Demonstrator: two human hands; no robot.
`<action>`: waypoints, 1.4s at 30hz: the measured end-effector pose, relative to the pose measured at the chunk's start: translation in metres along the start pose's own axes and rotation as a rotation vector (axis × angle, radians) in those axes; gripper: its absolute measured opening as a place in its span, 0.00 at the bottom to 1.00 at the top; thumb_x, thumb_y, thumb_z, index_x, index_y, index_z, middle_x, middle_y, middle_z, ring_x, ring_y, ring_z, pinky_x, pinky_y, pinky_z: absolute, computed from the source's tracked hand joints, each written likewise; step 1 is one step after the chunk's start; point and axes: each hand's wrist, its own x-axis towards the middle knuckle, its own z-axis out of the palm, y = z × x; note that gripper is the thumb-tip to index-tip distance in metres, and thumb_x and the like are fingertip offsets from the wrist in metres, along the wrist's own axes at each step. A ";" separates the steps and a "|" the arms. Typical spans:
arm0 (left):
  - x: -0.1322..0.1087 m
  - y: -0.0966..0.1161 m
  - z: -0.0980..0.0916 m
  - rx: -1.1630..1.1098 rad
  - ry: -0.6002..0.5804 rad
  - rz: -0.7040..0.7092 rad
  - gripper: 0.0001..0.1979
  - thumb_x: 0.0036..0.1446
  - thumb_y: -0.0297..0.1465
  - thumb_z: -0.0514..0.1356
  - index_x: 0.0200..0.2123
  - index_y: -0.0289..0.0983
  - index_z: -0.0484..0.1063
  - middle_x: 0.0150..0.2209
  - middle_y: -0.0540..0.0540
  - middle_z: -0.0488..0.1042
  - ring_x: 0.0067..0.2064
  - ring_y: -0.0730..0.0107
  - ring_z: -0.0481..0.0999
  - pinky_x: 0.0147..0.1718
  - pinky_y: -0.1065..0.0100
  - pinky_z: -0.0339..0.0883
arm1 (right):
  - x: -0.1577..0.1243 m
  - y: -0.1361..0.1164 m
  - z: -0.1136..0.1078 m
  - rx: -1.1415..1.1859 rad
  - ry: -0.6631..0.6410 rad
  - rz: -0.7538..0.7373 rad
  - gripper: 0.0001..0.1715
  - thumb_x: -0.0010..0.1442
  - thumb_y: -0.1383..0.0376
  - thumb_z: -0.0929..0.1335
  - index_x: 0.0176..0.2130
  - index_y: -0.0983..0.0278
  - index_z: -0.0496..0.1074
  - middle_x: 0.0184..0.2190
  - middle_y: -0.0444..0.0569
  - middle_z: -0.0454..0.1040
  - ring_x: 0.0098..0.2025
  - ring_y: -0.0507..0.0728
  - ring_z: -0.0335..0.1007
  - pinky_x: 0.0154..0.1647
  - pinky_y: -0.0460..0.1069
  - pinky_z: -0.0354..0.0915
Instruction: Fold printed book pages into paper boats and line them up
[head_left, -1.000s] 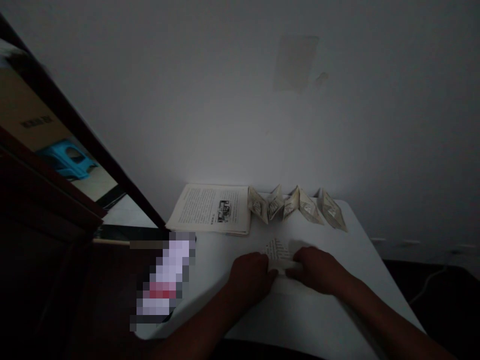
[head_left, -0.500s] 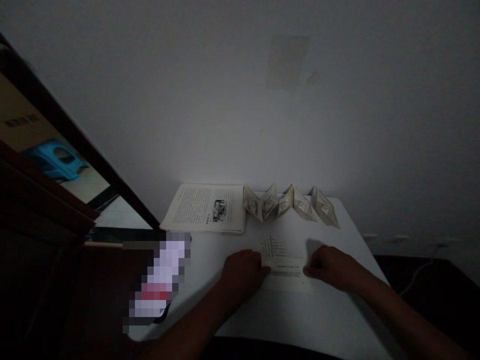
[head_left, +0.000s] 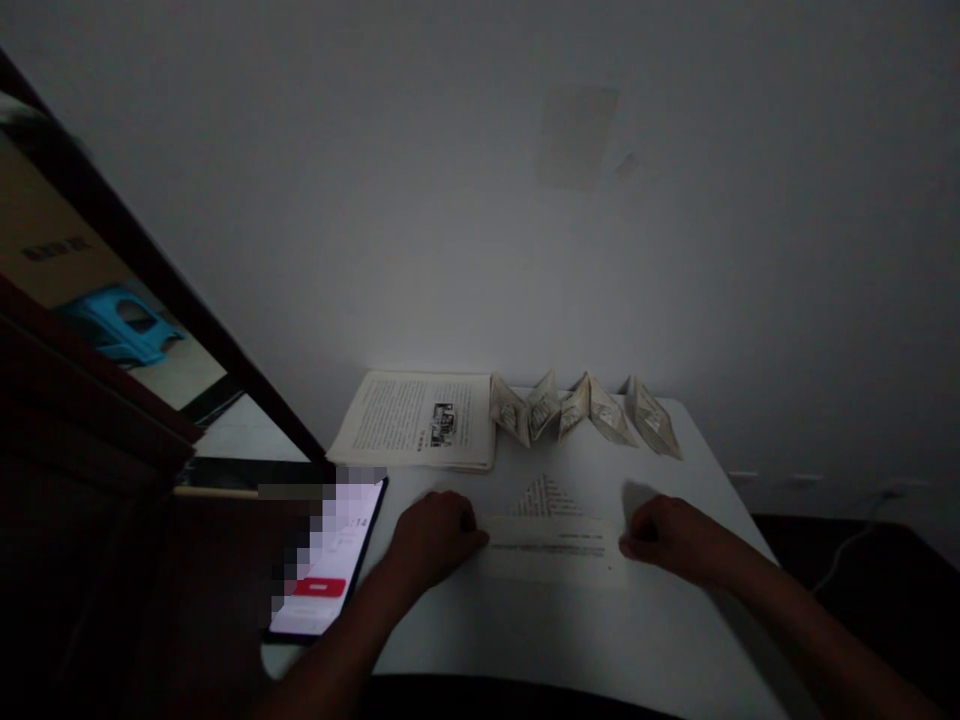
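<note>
Both hands have slid apart along the folded sheet (head_left: 551, 530), flat on the table (head_left: 562, 640); left hand (head_left: 431, 535) and right hand (head_left: 667, 535), curled closed, press its ends. Only a triangle and strip are formed; finished folded papers (head_left: 585, 410) line the far edge

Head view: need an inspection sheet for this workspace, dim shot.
Surface: white table, small, against the wall.
Job's things: printed paper sheet, flat, top folded into a triangle.
Clutter: open book; row of folded paper shapes at the far edge; lit phone at left.
Grippers: left hand curled at the sheet's left end, right hand at its right end; grip unclear, dim.
Cables: pale cable on the dark floor, right.
Surroundings: wall bare; dark wooden frame at left, blue plastic item beyond it.
</note>
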 end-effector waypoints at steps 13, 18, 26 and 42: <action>0.004 0.012 0.019 -0.168 0.213 0.205 0.17 0.43 0.35 0.64 0.39 0.36 0.71 0.44 0.43 0.66 0.48 0.59 0.65 0.48 0.61 0.59 | -0.004 -0.026 0.016 0.116 0.208 -0.189 0.12 0.46 0.60 0.72 0.32 0.64 0.71 0.35 0.47 0.70 0.36 0.55 0.68 0.37 0.48 0.63; 0.009 0.015 0.022 -0.193 0.175 0.248 0.07 0.43 0.29 0.63 0.30 0.37 0.70 0.39 0.46 0.68 0.44 0.62 0.66 0.45 0.61 0.61 | 0.001 -0.027 0.024 0.189 0.217 -0.247 0.06 0.50 0.65 0.69 0.26 0.63 0.67 0.31 0.45 0.70 0.33 0.53 0.68 0.34 0.47 0.62; 0.010 0.013 0.013 -0.449 0.249 0.293 0.04 0.48 0.25 0.60 0.26 0.36 0.67 0.33 0.49 0.70 0.37 0.71 0.70 0.39 0.69 0.64 | -0.002 -0.023 0.022 0.330 0.348 -0.252 0.10 0.54 0.60 0.67 0.26 0.62 0.66 0.29 0.45 0.73 0.33 0.54 0.69 0.37 0.48 0.64; 0.002 -0.009 0.032 -0.055 0.285 0.751 0.12 0.60 0.23 0.48 0.35 0.37 0.71 0.36 0.45 0.74 0.38 0.68 0.70 0.39 0.65 0.62 | -0.015 0.005 0.033 -0.213 0.415 -0.654 0.12 0.61 0.71 0.61 0.37 0.63 0.73 0.36 0.51 0.75 0.41 0.56 0.67 0.43 0.54 0.63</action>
